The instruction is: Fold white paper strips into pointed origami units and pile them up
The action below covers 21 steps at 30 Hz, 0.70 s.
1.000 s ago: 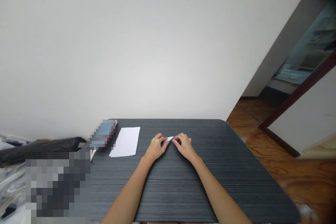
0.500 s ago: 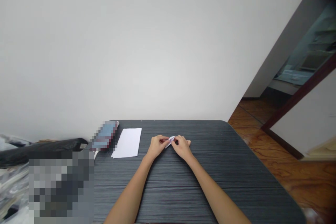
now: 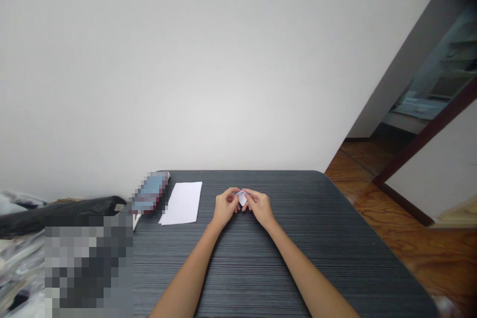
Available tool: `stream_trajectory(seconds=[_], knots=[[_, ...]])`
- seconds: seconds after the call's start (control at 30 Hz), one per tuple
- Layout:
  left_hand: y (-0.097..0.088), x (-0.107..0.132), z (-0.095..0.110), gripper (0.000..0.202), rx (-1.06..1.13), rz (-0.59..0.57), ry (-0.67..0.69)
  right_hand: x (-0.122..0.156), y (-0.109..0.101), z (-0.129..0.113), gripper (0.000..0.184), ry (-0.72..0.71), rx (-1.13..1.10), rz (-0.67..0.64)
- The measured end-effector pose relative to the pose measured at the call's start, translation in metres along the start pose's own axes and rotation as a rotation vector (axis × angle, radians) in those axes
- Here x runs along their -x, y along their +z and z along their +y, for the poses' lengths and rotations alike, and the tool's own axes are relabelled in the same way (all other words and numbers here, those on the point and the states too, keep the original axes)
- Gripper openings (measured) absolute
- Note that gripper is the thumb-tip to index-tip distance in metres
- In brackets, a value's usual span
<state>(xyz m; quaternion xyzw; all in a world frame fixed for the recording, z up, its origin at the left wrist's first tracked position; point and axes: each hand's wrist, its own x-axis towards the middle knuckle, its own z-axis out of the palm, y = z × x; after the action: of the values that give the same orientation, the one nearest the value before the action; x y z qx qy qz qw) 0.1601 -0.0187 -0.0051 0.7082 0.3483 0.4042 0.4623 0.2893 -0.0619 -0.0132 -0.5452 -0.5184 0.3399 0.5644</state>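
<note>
A small piece of folded white paper (image 3: 242, 198) is held between my two hands, over the middle of the dark table (image 3: 253, 268). On its left side, my left hand (image 3: 225, 204) pinches it between thumb and fingers. My right hand (image 3: 258, 203) grips the opposite side in the same way. The paper faces me as a small diamond shape; its edges are partly covered by my fingertips. To the left of my left hand lies a short stack of white paper sheets (image 3: 182, 203).
A blurred-out device with a bluish face (image 3: 151, 191) lies at the table's far left corner. Beyond the left edge are a black wrapped roll (image 3: 67, 214) and clear plastic. A white wall (image 3: 238, 84) rises behind the table. Wooden floor (image 3: 410, 218) shows at the right.
The folded paper has turned from a thin, slanted edge to a broader diamond facing me. Both hands have shifted their fingers around it, and my right hand has opened out from a tighter curl.
</note>
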Motion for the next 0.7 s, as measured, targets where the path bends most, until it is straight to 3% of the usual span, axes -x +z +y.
stream_trajectory(seconds=[0.13,0.23,0.37,0.53,0.7], knots=[[-0.002,-0.003,0.004,0.021,0.348,-0.03,-0.088,-0.005,-0.007,-0.004,0.028,-0.036,-0.196,-0.053],[-0.002,-0.002,0.007,0.019,0.439,-0.03,-0.111,-0.003,-0.012,-0.012,0.021,-0.092,-0.178,-0.078],[0.001,0.0,0.009,0.023,0.379,-0.045,-0.075,0.0,-0.013,-0.016,0.018,-0.131,-0.13,-0.134],[0.003,0.002,0.006,0.035,0.275,-0.059,-0.024,-0.001,-0.011,-0.01,0.031,0.007,-0.214,-0.082],[0.005,0.003,0.004,0.032,0.12,-0.132,-0.054,-0.003,-0.011,-0.004,0.022,0.066,-0.225,-0.068]])
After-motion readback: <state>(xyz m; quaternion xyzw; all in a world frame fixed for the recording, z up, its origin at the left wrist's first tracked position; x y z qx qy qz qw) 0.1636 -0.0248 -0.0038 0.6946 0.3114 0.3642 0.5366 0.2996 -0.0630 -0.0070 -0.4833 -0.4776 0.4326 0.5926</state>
